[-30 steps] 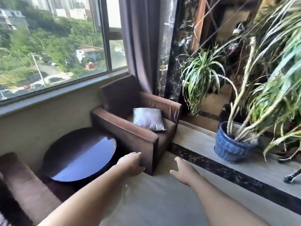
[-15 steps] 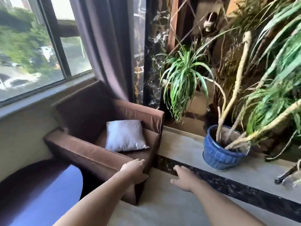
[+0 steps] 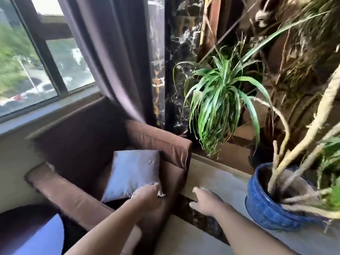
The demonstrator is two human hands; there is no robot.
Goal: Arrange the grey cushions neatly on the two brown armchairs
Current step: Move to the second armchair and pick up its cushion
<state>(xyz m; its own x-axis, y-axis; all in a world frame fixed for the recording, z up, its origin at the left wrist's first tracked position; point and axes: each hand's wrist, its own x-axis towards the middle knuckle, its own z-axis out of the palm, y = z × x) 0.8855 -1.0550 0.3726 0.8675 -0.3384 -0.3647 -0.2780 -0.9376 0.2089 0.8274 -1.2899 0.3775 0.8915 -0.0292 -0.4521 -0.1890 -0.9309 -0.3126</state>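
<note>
A grey cushion (image 3: 132,172) lies on the seat of a brown armchair (image 3: 158,142) under the window, leaning toward the chair's right armrest. My left hand (image 3: 147,195) reaches over the seat's front and touches the cushion's near right corner; the blur hides whether the fingers grip it. My right hand (image 3: 206,200) hovers open to the right of the armchair, above the floor's dark marble strip. Only one armchair is in view.
A dark round glossy table (image 3: 27,230) sits at the lower left, beside the armchair. A blue ceramic pot (image 3: 265,208) with a tall plant stands to the right. A spider plant (image 3: 219,107) hangs over the ledge. A purple curtain (image 3: 114,57) falls behind the chair.
The view has swung right and closer to the armchair. My left hand has moved forward from the armrest's front to the cushion's corner. My right hand has stayed open beside the chair.
</note>
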